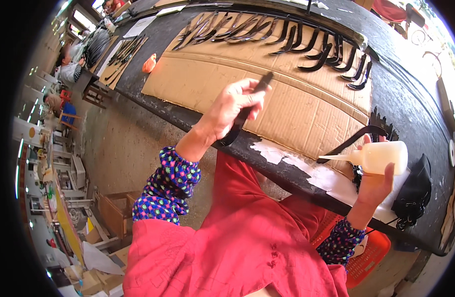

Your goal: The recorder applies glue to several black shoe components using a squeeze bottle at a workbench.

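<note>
My left hand (227,111) is closed around a curved black strip (243,117), held at a slant above the near edge of the cardboard. My right hand (378,184) grips a squeeze bottle (385,157) with pale yellowish contents, tipped on its side so that its thin nozzle points left. Just behind the bottle, another curved black strip (347,143) reaches from the right fingers over the cardboard's corner; whether those fingers hold it cannot be made out. Along the far side of the cardboard sheet (267,106) several similar black strips (316,57) lie in a row.
Torn white paper (326,178) covers part of the dark table's (163,114) near edge. A black bag-like bundle (415,190) sits at the right. An orange lump (149,63) lies beside the cardboard. Below the table stands a red basket (371,257). People sit at the far left.
</note>
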A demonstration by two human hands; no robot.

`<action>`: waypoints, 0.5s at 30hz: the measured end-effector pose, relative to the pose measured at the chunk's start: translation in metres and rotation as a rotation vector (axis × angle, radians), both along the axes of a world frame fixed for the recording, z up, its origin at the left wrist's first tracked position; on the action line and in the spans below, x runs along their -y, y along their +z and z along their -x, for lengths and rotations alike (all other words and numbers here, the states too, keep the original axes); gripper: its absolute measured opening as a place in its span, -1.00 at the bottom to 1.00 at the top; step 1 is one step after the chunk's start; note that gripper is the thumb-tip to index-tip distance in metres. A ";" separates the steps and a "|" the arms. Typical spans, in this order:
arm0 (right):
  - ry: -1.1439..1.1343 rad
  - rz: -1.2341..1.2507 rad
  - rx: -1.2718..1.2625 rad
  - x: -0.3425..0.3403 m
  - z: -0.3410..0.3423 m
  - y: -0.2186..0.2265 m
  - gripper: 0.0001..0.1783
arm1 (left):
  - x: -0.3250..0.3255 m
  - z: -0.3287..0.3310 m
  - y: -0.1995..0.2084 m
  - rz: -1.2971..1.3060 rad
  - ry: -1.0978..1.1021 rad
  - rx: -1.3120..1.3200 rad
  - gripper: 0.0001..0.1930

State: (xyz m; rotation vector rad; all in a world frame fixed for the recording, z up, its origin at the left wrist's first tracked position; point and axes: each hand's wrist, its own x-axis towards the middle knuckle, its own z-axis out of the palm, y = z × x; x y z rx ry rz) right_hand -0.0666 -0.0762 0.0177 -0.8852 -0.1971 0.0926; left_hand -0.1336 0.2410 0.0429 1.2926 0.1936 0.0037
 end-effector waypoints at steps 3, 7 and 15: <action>-0.011 0.017 0.101 0.001 0.002 0.015 -0.22 | 0.014 0.022 0.011 -0.054 -0.140 -0.157 -0.77; 0.016 -0.120 0.097 -0.011 0.015 0.027 -0.17 | 0.026 0.042 0.017 -0.020 -0.232 -0.278 -0.78; -0.125 0.056 0.075 -0.041 0.047 0.035 -0.09 | 0.037 0.052 0.037 -0.126 -0.347 -0.376 -0.82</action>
